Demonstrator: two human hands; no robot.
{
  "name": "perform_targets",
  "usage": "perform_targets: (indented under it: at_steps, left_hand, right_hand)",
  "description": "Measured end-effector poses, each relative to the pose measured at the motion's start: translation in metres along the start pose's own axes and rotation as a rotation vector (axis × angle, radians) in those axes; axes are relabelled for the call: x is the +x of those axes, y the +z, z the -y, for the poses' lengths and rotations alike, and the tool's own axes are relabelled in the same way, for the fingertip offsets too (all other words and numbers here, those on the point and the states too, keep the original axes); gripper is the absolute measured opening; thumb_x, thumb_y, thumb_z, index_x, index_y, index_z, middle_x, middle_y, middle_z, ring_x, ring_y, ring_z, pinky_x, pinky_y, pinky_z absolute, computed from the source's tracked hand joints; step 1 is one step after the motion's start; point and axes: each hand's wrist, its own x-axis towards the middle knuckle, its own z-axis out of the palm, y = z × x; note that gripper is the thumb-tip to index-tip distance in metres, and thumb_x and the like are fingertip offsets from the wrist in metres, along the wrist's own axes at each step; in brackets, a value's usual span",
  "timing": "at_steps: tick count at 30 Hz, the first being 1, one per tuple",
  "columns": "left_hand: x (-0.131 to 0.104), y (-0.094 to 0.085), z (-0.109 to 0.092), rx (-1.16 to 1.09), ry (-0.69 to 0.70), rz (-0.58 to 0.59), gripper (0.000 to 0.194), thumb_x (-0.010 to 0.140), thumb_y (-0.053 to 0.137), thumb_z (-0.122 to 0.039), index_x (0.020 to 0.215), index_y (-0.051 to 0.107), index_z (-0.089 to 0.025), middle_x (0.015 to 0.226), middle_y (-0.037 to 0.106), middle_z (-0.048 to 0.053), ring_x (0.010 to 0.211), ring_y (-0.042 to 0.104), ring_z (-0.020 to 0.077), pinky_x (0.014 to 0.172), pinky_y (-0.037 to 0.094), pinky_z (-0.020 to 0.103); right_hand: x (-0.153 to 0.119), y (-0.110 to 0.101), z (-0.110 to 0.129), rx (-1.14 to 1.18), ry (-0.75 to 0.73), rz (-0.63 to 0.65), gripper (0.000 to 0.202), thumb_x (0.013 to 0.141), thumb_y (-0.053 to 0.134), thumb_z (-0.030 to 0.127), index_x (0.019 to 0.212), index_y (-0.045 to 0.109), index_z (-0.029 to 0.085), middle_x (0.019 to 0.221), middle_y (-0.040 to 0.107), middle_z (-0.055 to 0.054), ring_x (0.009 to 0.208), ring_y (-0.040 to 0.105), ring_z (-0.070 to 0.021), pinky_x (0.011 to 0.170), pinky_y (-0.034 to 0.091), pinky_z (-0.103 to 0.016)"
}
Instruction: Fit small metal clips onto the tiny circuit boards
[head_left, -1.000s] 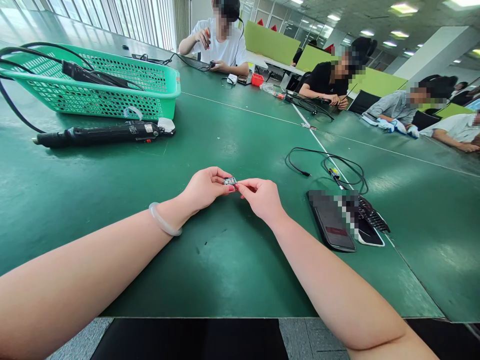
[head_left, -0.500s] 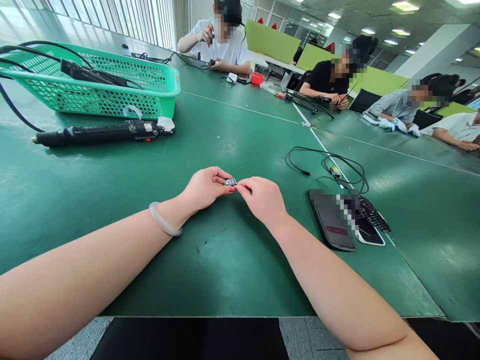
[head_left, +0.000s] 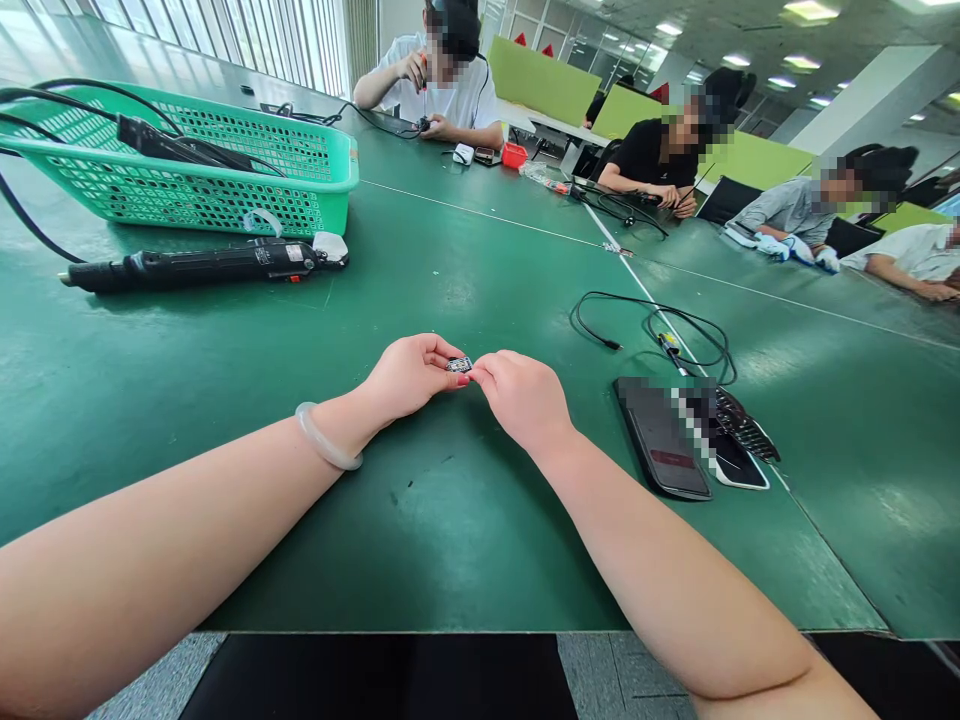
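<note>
Between the fingertips of my left hand [head_left: 414,373] is a small dark piece with white markings that looks like a circuit board [head_left: 459,365]. The left thumb and fingers close on it from the left side. My right hand [head_left: 525,395] meets its right edge, thumb and forefinger pinched together there. Whether those right fingertips hold a further tiny part is too small to make out. Both hands are just above the green table [head_left: 420,560], with a pale bangle [head_left: 328,440] on the left wrist.
A black electric screwdriver [head_left: 202,265] lies in front of a green basket [head_left: 315,200] of cables at left. Two phones, one black [head_left: 660,440], lie at right near a coiled cable [head_left: 690,330]. Several people sit across the table, one holding a screwdriver [head_left: 425,85].
My hands stay nearly still around the small board, with the right knuckles shifted very slightly. The whole view has moved a few pixels.
</note>
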Motion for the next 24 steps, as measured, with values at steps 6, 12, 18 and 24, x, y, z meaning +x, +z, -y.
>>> perform_targets:
  at_steps: [6, 12, 18, 24]
  left_hand:
    - [0.0000, 0.0000, 0.0016, -0.050, 0.005, 0.018, 0.024, 0.062, 0.079, -0.010, 0.082, 0.066, -0.014, 0.076, 0.071, 0.004, 0.073, 0.068, 0.0143, 0.085, 0.056, 0.037]
    - [0.0012, -0.0006, 0.0043, -0.138, -0.012, 0.043, 0.023, 0.067, 0.077, -0.009, 0.086, 0.065, -0.011, 0.077, 0.071, 0.005, 0.075, 0.069, 0.0136, 0.085, 0.057, 0.035]
    - [-0.0007, -0.0012, 0.0021, -0.156, -0.029, 0.063, 0.022, 0.069, 0.077, -0.010, 0.087, 0.065, -0.010, 0.076, 0.072, 0.006, 0.074, 0.070, 0.0141, 0.083, 0.057, 0.035]
    - [-0.0010, -0.0007, -0.0013, -0.179, -0.049, 0.046, 0.019, 0.072, 0.074, -0.008, 0.088, 0.064, -0.010, 0.078, 0.072, 0.006, 0.072, 0.070, 0.0137, 0.080, 0.056, 0.033]
  right_hand:
    - [0.0012, -0.0010, -0.0007, 0.009, 0.065, -0.020, 0.022, 0.093, 0.053, 0.036, 0.080, 0.062, 0.020, 0.076, 0.066, -0.004, 0.064, 0.053, -0.0153, 0.057, 0.030, -0.028]
    - [0.0013, 0.0002, -0.0017, 0.074, 0.083, -0.042, 0.016, 0.093, 0.054, 0.032, 0.087, 0.064, 0.021, 0.079, 0.069, -0.002, 0.069, 0.057, -0.0151, 0.058, 0.032, -0.026]
    - [0.0010, 0.0005, -0.0020, 0.122, 0.095, -0.059, 0.017, 0.093, 0.053, 0.030, 0.085, 0.066, 0.021, 0.080, 0.069, -0.001, 0.070, 0.058, -0.0145, 0.061, 0.035, -0.026]
    - [0.0009, -0.0012, -0.0022, 0.231, 0.134, -0.046, 0.023, 0.095, 0.047, 0.025, 0.089, 0.068, 0.022, 0.082, 0.071, -0.002, 0.076, 0.063, -0.0156, 0.067, 0.042, -0.026]
